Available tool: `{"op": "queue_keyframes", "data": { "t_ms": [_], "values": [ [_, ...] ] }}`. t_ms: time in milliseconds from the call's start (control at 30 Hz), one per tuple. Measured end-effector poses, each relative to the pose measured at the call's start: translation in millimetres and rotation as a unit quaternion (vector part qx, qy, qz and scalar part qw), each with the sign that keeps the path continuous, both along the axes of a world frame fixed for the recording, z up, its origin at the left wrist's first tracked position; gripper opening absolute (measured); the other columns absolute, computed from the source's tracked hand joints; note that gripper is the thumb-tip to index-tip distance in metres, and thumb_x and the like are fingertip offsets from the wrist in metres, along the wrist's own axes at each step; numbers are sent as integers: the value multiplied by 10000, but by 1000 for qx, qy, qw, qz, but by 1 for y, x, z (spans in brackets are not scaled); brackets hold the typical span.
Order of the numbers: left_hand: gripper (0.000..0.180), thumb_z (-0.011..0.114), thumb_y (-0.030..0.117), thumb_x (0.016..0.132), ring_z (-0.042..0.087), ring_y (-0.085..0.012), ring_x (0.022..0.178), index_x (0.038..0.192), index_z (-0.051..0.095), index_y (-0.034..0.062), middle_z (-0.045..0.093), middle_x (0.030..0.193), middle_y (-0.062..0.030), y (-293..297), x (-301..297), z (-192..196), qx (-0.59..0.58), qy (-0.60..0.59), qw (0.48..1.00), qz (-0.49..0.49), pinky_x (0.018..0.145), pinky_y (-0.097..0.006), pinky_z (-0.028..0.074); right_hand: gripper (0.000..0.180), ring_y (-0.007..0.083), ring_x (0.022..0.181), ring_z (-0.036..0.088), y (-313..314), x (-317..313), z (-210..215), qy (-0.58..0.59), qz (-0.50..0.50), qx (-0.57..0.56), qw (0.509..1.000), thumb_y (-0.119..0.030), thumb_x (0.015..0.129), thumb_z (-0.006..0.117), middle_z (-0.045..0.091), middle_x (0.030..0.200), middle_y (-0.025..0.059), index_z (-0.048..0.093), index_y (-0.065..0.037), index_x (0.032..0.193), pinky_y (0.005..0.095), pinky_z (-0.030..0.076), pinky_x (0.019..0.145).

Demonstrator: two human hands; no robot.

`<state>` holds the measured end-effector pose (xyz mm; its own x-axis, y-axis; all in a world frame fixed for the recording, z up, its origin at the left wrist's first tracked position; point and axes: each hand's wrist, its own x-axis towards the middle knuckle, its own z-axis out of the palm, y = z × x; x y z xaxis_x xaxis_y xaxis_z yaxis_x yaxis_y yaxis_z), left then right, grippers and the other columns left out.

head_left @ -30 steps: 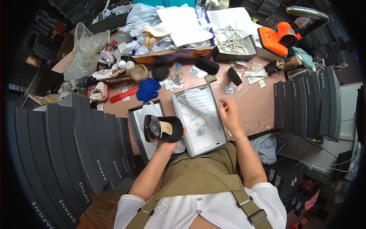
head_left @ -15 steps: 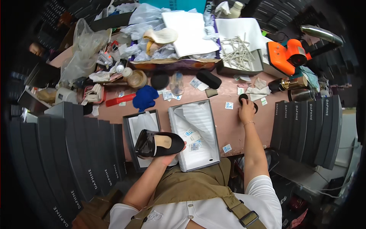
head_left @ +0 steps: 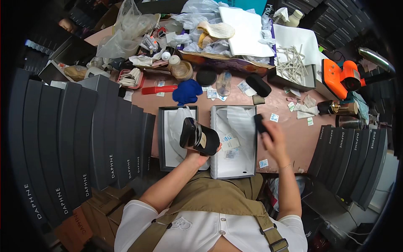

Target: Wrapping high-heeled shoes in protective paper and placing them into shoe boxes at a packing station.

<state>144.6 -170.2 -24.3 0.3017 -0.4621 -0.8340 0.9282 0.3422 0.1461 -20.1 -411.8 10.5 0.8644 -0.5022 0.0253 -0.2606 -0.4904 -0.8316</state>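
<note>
the left hand (head_left: 200, 158) holds a black shoe (head_left: 208, 143) from beneath, its fingers curled under the shoe and partly hidden, with fingertips showing at the shoe's right side. the glossy end of the shoe lies toward the far left, its rounded end toward the near right, the pale insole partly in sight. the shoe is held over the right edge of the left grey box (head_left: 160, 138) and the gap beside it, reaching over the left edge of the right grey box (head_left: 255, 151). the right hand (head_left: 275, 143), a little blurred, grasps a dark pad (head_left: 259, 124) in its fingers, at the right box's right edge. white paper (head_left: 245, 115) and small sachets (head_left: 230, 145) lie inside that box, whose near edge meets the person's apron (head_left: 218, 193).

room for the right hand lies to its right, where pink tabletop (head_left: 300, 140) stretches to the right stack of boxes (head_left: 352, 159); one loose sachet (head_left: 263, 163) sits by the table's near edge. on the left, the left stack of boxes (head_left: 67, 130) stands near the left box, leaving a narrow strip. a blue cloth (head_left: 187, 91) and a black oval pad (head_left: 258, 85) bound the far side.
</note>
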Motion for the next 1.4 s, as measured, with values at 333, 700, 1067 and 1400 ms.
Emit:
{"op": "queue_keyframes", "data": {
  "t_ms": [333, 700, 1067, 1400],
  "values": [
    [357, 434, 353, 1000, 633, -157, 766, 1028, 616, 47, 645, 837, -57, 60, 8, -11, -78, -262, 932, -239, 673, -280, 524, 234, 359, 892, 592, 162, 52, 34, 12, 254, 181, 950, -34, 800, 548, 604, 925, 199, 641, 31, 1005, 359, 484, 826],
    [364, 417, 301, 993, 601, -248, 1024, 1220, 508, 32, 596, 1147, -149, 96, 7, -73, -18, -245, 961, -124, 919, -412, 510, 314, 332, 983, 596, 152, 14, 23, 27, 308, 285, 907, 14, 778, 496, 623, 1020, 187, 637, 12, 1059, 348, 461, 882],
    [928, 482, 692, 839, 563, -361, 1115, 1296, 341, -103, 500, 1221, -244, 120, -2, -48, -75, 64, 963, -249, 906, -449, 517, 680, 374, 1309, 340, 55, 19, -31, 202, -34, -293, 934, -281, 768, 719, 371, 1422, 184, 429, -131, 1364, 567, 275, 1040],
    [709, 696, 188, 811, 309, -380, 1347, 1397, 332, 27, 373, 1401, -246, -60, -27, -15, 86, -765, 541, -338, 1099, -416, 286, 336, 283, 1118, 562, 51, -22, -58, -31, -127, 71, 989, 86, 839, 439, 610, 1165, 161, 593, 28, 1132, 335, 409, 981]
  ]
}}
